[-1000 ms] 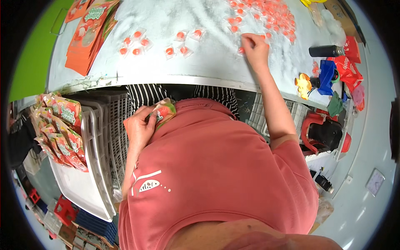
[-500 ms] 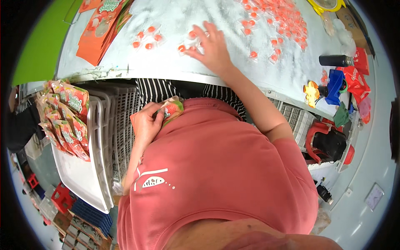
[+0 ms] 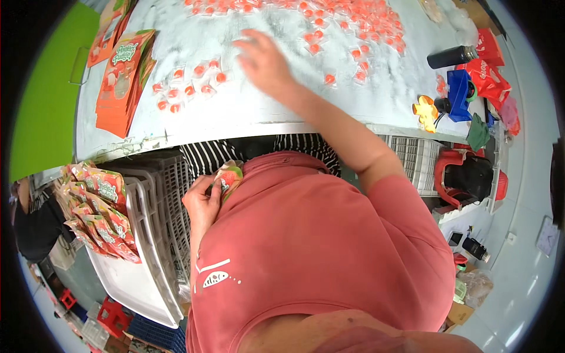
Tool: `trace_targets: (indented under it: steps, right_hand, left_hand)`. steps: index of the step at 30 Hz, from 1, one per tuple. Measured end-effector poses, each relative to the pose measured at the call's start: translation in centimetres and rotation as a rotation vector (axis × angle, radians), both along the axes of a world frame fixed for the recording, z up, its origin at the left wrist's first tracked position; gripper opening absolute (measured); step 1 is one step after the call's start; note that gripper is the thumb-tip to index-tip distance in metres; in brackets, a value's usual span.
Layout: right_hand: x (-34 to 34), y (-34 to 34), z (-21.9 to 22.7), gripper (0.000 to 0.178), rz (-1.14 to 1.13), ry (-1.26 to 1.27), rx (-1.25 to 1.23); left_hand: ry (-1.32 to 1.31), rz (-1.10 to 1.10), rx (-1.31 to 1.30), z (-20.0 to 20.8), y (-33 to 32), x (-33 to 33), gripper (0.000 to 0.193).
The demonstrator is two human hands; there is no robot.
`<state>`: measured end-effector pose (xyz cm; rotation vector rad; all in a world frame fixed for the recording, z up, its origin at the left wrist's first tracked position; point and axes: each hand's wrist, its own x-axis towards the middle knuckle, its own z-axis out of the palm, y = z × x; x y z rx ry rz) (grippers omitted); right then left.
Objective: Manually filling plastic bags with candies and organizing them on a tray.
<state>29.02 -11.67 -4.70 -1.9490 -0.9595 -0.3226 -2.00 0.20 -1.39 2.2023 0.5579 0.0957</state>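
My left hand (image 3: 202,201) is closed on a small red and green pouch (image 3: 229,178), held low at my waist below the table's front edge. The pouch's mouth is partly hidden by my fingers. Over the white tabletop my right hand (image 3: 263,66) is open, its fingers apart and slightly blurred, with nothing visible in it. To its left lies a loose group of small clear-wrapped red candies (image 3: 189,90). A much larger spread of the same wrapped candies (image 3: 376,25) covers the far right part of the table.
A stack of flat orange pouches (image 3: 120,88) lies at the table's left. Filled pouches (image 3: 103,203) sit in white trays (image 3: 147,282) at my left. Toward the right are a dark bottle (image 3: 452,57), a blue tape dispenser (image 3: 459,97) and a red stool (image 3: 450,176).
Candies that were under my right hand now lie with the left group, which has grown. The right hand has lifted away from them. My left hand still holds the pouch. The view has shifted.
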Motion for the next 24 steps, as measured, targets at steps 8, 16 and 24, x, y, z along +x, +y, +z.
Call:
trace_targets:
  steps: [8, 16, 24]
  right_hand:
    - [5.9, -10.6, -2.9, 0.033, -0.232, -0.231, -0.467]
    - [-0.2, -14.4, 2.7, 0.033, -0.232, 0.081, 0.015]
    - [-4.1, -13.4, -0.2, 0.034, -0.128, 0.225, -0.004]
  left_hand:
    - [-0.011, -0.105, 0.035, 0.2, -0.2, 2.0, 0.008]
    - [0.024, -0.094, 0.055, 0.4, -0.5, 1.5, 0.008]
    - [0.079, -0.132, 0.083, 0.7, -0.6, 2.2, 0.009]
